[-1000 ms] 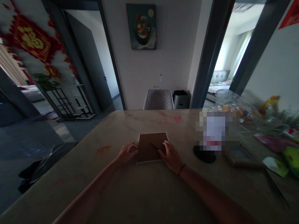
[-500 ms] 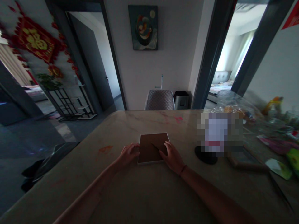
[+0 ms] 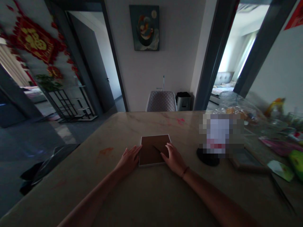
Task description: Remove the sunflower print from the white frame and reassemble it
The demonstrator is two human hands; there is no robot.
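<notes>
A flat rectangular picture frame (image 3: 151, 157) lies on the table, its brown back up and a thin white rim around it. A narrow dark strip slants across the middle of that back. My left hand (image 3: 129, 159) rests at the frame's left edge, fingers stretched out and fingertips touching the rim. At the right edge my right hand (image 3: 174, 159) has its fingers bent over the side and its thumb on the brown back, near the lower end of the strip. The underside of the frame is hidden.
To the right stands a pixelated object on a round black base (image 3: 208, 157). Beside it lie a brown-edged flat frame (image 3: 248, 160), a green and white packet (image 3: 280, 170) and clear plastic bags (image 3: 236, 104). A chair (image 3: 161, 101) stands beyond the table's (image 3: 151, 195) far edge.
My left hand has flattened and stretched its fingers along the left edge; before, they were more bent. My right hand and the picture frame have stayed almost in place.
</notes>
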